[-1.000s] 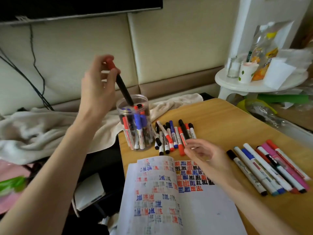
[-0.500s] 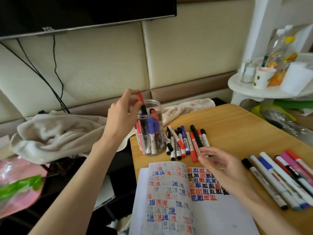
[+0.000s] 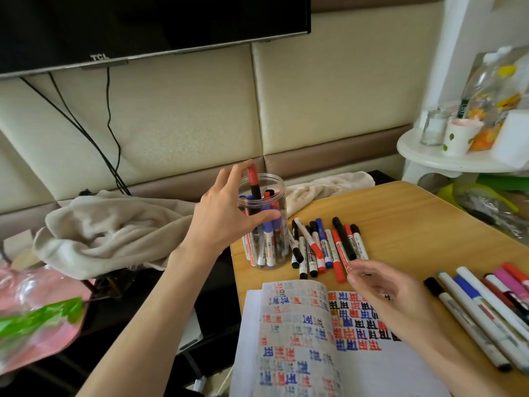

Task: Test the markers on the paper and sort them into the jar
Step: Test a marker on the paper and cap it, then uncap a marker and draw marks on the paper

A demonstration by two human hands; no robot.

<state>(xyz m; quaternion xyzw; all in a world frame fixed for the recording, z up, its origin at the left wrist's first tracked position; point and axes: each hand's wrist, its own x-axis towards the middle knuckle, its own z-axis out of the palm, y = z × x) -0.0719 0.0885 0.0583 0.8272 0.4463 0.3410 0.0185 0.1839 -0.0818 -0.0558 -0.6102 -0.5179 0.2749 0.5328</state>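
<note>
Hanging on the padded wall, a black television (image 3: 143, 24) fills the top left of the view. Below it a beige blanket (image 3: 108, 233) lies in folds, and its far end reaches behind the wooden table (image 3: 415, 219).

On the near part of the table lies the open paper (image 3: 300, 353), covered with red, blue and black test marks. A clear jar (image 3: 273, 179) stands upright at the left back corner of the table, already holding many markers.

The left hand (image 3: 223, 216) is at the jar. Its nearly straight fingers touch the red cap of one marker (image 3: 252, 179), which stands in the jar with the cap above the rim. The thumb is spread apart from it and lies across the front wall of the jar.

The right hand (image 3: 383, 290) hovers over the top edge of the paper with the fingers loosely bent, holding nothing that I can see.

A group of short markers (image 3: 323, 245) lies just beside the jar, near the right fingertips. A row of long markers (image 3: 483, 319) lies at the right edge.
</note>
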